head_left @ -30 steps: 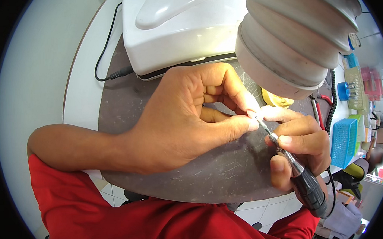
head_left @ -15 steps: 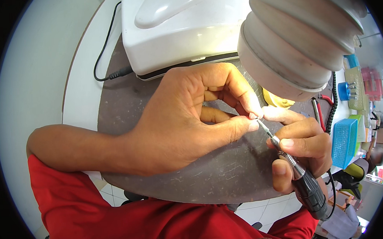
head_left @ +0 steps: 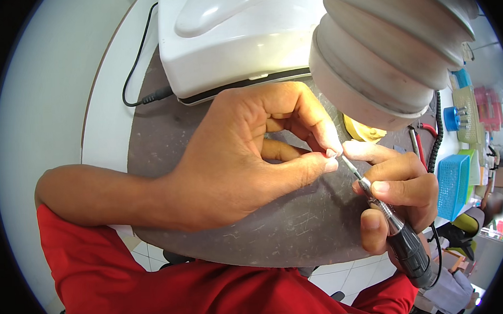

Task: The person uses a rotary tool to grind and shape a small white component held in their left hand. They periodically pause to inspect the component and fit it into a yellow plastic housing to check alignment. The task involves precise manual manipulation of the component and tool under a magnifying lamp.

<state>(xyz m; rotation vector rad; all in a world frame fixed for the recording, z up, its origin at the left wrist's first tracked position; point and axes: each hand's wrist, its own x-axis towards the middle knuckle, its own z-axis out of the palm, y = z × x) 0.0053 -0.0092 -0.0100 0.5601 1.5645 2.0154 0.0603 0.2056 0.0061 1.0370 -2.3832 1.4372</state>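
Note:
Over the middle of the brown worktop, my left hand pinches thumb and index fingertip together on a tiny piece, too small and covered to name. My right hand grips a rotary handpiece with a silver neck and black body. Its pale, pointed bit aims up and left at the pinched fingertips, a small gap apart from them. The right index finger reaches close to the left fingertips. Behind the hands lies a yellow dental-type model, partly hidden.
A ribbed grey suction hose hangs just above the hands. At the back stands a white machine with a black cable. To the right are red-handled pliers, a blue bur holder and a blue basket.
The handpiece has shifted slightly right and down, so its bit has come away from the left fingertips. My left hand has hardly moved.

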